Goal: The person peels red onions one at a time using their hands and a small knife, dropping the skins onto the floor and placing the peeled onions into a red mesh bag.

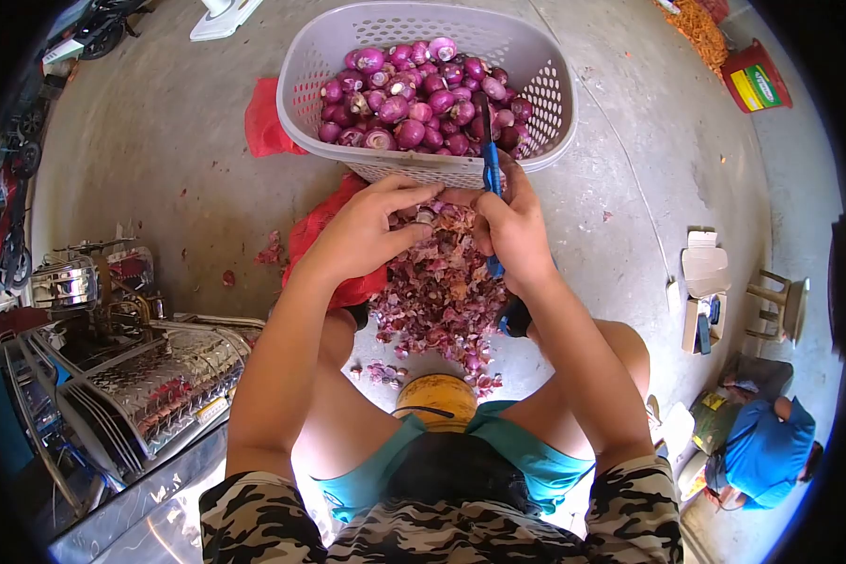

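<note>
Head view: the right hand (517, 221) closes around 1 blue-handled knife (491, 167), blade pointing away across the basket's near edge, right of its middle; the wrist is bent inward. The left hand (381, 221) curves with thumb and index finger apart; whether it grips anything, I cannot tell. Both forearms converge above the peelings (442, 291). Red onions (409, 99) lie heaped inside the basket (287, 94), reaching its near edge.

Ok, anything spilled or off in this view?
Mostly loose onion skins: heaped on the bare floor below the basket, with a few scraps strayed left. Looks like peeling waste with nothing catching it. The basket sits upright; no onions spilling over its rim.
</note>
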### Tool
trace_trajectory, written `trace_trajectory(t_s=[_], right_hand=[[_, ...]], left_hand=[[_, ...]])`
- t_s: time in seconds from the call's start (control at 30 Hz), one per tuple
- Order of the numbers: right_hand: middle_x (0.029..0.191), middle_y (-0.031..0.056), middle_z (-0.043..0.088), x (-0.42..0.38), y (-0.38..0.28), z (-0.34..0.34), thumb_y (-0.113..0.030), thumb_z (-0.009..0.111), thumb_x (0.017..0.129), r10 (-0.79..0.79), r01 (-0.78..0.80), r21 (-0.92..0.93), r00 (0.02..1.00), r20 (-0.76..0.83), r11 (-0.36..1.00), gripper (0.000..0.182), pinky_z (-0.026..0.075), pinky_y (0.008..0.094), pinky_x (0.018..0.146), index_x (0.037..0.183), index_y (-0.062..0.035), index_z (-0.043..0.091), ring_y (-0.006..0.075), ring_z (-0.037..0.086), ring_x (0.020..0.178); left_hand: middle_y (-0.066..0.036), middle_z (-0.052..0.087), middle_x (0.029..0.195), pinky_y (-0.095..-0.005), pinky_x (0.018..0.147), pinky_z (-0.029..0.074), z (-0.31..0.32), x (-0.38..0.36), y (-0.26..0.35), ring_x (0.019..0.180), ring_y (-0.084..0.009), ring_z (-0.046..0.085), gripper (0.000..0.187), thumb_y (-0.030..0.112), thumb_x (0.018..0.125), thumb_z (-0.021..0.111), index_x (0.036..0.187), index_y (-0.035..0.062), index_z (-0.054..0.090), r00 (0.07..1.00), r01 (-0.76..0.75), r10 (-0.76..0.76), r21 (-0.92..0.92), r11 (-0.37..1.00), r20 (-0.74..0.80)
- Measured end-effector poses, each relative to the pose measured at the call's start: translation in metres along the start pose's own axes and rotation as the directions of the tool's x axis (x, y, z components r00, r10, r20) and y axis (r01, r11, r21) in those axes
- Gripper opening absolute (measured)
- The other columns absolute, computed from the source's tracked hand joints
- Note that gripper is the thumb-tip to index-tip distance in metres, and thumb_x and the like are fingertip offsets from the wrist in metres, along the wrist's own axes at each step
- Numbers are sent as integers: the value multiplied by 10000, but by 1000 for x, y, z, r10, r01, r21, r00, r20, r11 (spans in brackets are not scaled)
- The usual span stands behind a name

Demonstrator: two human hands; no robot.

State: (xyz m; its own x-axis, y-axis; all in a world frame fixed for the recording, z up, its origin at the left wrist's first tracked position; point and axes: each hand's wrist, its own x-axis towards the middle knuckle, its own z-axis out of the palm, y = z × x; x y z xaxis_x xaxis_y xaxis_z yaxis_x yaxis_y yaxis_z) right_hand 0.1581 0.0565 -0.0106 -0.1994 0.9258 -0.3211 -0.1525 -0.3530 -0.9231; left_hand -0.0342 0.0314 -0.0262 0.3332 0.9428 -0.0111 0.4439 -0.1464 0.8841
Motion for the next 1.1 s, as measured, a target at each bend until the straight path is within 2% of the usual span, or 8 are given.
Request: trace_trajectory(t_s=[0.17, 0.3, 0.5, 0.7, 0.73, 0.93, 1.03, 1.1], right_hand=[[847, 125, 677, 4, -3, -4, -45, 517, 807, -67, 70, 65, 996, -58, 995, 569, 339, 215, 356, 1318, 62, 292, 58, 436, 419], [911, 146, 685, 7, -8, -10, -29, 498, 825, -52, 53, 41, 998, -23, 998, 497, 327, 207, 357, 1279, 60, 317, 43, 436, 424], [965, 165, 682, 1, -10, -5, -9, 480, 827, -56, 56, 7, 998, 0, 998, 472, 333, 202, 365, 1263, 67, 318, 39, 447, 439], [974, 160, 682, 0, -12, -6, -15, 482, 831, -73, 75, -66, 997, 25, 995, 466, 357, 196, 417, 1269, 64, 343, 30, 459, 496], [972, 155, 683, 0, -10, -6, -18, 487, 832, -84, 85, -78, 996, 26, 993, 462, 361, 198, 425, 1267, 61, 354, 30, 462, 504], [940, 124, 686, -3, -9, -6, -59, 525, 852, -107, 111, -106, 993, 43, 988, 457, 372, 213, 441, 1267, 60, 375, 37, 476, 529], [932, 116, 686, -3, -7, -9, -78, 533, 861, -81, 87, -140, 996, 47, 986, 452, 390, 218, 468, 1257, 70, 372, 41, 482, 555], [931, 115, 686, -3, -8, -9, -86, 536, 864, -65, 73, -164, 996, 57, 984, 445, 407, 222, 494, 1245, 76, 373, 50, 495, 580]], left_hand=[[-134, 551, 1163, -353, 916, 440, 9, -7, -6, 1064, -286, 552, 295, 147, 843, 644, 1130, 76, 654, 979, 65, -92, 149, 987, 183], [-133, 581, 1089, -365, 882, 448, 18, 1, -24, 1007, -300, 568, 205, 151, 823, 648, 1000, 56, 689, 994, 59, -78, 237, 970, 72], [-116, 611, 984, -404, 812, 480, 32, 18, -25, 943, -298, 599, 184, 211, 737, 715, 848, 69, 679, 975, 220, -201, 298, 929, -92], [-205, 644, 895, -477, 760, 482, 65, 24, -53, 855, -380, 625, 403, 224, 728, 716, 1062, 33, 593, 933, 358, -298, 417, 836, -202], [-250, 638, 913, -498, 784, 474, 69, 24, -60, 908, -405, 615, 559, 207, 750, 681, 1231, 13, 471, 918, 387, -382, 434, 813, -105], [-280, 622, 983, -488, 841, 463, 78, 20, -76, 949, -411, 602, 708, 198, 803, 622, 1381, -48, 294, 845, 435, -532, 514, 739, 49], [-304, 595, 1058, -452, 873, 472, 84, 9, -94, 1030, -381, 589, 768, 252, 799, 659, 1394, -32, 266, 940, 241, -339, 610, 755, 48], [-305, 562, 1127, -451, 881, 461, 76, 10, -95, 1030, -389, 580, 712, 223, 807, 638, 1379, -45, 309, 925, 271, -370, 525, 807, 91]])
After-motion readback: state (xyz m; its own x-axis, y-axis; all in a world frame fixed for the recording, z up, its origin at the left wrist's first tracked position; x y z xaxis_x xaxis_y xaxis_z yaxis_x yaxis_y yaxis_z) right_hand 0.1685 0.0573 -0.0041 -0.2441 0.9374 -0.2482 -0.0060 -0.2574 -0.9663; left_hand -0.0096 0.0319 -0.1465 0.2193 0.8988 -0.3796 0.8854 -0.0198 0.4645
